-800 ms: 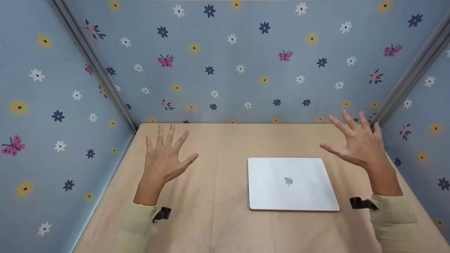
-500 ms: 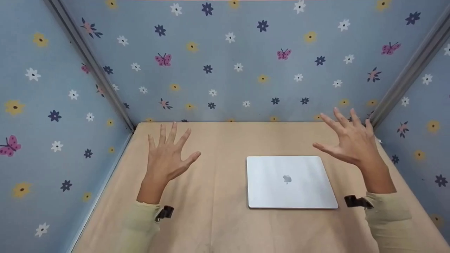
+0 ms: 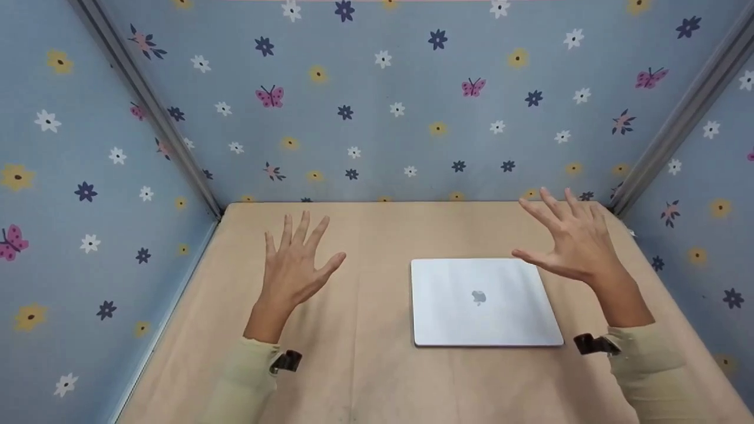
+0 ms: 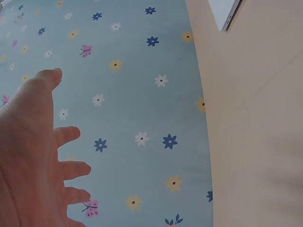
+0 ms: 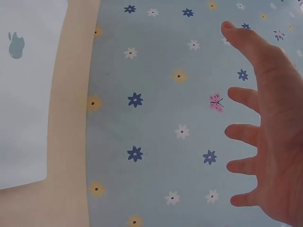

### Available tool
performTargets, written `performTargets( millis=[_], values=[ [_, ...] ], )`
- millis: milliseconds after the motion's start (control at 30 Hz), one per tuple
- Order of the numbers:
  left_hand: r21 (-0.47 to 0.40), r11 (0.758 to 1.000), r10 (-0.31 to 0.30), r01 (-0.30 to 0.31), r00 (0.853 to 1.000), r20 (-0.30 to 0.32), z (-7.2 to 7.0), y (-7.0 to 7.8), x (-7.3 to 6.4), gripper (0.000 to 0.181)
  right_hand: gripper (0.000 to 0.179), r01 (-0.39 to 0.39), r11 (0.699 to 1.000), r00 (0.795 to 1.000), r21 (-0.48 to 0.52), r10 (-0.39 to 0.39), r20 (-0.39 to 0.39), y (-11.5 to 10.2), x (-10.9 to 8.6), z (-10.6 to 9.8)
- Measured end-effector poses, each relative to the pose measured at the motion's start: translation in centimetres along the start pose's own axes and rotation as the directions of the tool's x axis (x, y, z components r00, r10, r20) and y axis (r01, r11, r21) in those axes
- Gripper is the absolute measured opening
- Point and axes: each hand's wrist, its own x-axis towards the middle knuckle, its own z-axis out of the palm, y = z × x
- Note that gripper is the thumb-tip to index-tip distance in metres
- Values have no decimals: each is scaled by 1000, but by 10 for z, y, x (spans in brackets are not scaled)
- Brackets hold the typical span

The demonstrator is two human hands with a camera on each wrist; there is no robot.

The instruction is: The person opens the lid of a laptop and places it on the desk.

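A closed silver laptop with an apple logo lies flat on the table, right of the middle. My left hand is held above the table to the laptop's left, fingers spread and holding nothing. To the laptop's right, my right hand also has its fingers spread with nothing in them; its thumb overlaps the laptop's far right corner in the head view. In the left wrist view, a corner of the laptop shows at the top. The right wrist view shows part of the laptop lid at the left.
The table has a beige cover. Blue walls with flowers and butterflies stand at the back, left and right. Grey posts mark the back corners. Dark wrist cameras sit at both sleeves.
Both hands have moved inward, the left one to the right and the right one to the left, closer to the laptop. The head view has shifted slightly. The laptop stays on the table.
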Motion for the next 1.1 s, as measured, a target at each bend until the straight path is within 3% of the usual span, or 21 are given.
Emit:
performTargets(
  millis=[133,533,867,1100],
  values=[
    [-12,1000,19,-19,1000,-7,6,9,2,84,94,18,1000,1000,8,-18,6,-1,-1,3],
    [-174,983,56,-52,998,15,21,31,6,79,95,43,999,998,28,-44,35,-3,-4,7],
    [-292,955,52,-57,998,-23,48,29,4,84,101,141,989,990,42,-141,10,-4,-12,28],
    [-380,924,47,-42,999,2,68,27,0,95,104,187,982,981,40,-188,37,-3,-22,43]
  ],
)
